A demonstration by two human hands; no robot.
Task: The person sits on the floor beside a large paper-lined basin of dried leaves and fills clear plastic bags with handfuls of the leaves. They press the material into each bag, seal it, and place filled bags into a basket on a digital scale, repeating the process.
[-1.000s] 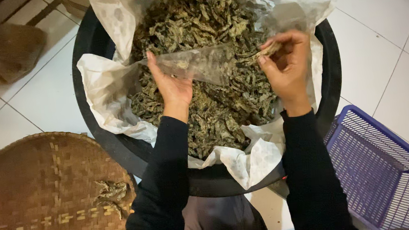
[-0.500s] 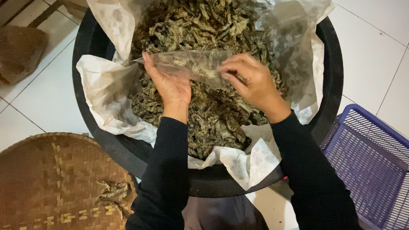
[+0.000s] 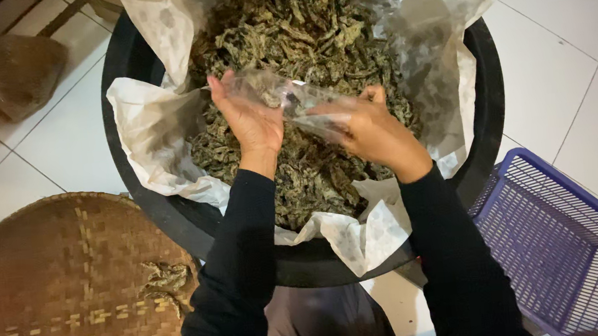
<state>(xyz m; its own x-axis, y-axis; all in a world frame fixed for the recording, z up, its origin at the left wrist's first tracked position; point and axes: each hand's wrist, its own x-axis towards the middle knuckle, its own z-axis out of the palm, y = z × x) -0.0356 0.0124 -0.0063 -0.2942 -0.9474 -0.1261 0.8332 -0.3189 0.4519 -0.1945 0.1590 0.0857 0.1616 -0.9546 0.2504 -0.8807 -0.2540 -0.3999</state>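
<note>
**Clear bag held open over a tub of dried leaves**

While both hands are raised above the heap, a small clear plastic bag (image 3: 286,99) is held between them, just over the middle of the dried leaves (image 3: 303,40). The bag's left edge is gripped by the left hand (image 3: 253,122), whose palm is turned upward and whose fingers are curled against the film. The bag's right end is pinched by the right hand (image 3: 371,130), which is closed around the plastic, with the knuckles facing the camera. A few dark leaf pieces can be seen through the film, though how full the bag is cannot be told.

Below the bag, the dried leaves are piled in a white plastic liner (image 3: 161,136), crumpled and folded over the rim of a round black tub (image 3: 481,89). The tub is set on a white tiled floor (image 3: 568,61). Both arms are covered by black sleeves (image 3: 243,265).

To the left of the tub, a round woven bamboo tray (image 3: 53,294) is laid on the floor, with a small clump of leaves (image 3: 162,280) on it. To the right, a purple plastic basket (image 3: 561,247) is placed just beside the tub. At the upper left, a filled brownish bag (image 3: 14,76) is partly seen.
</note>
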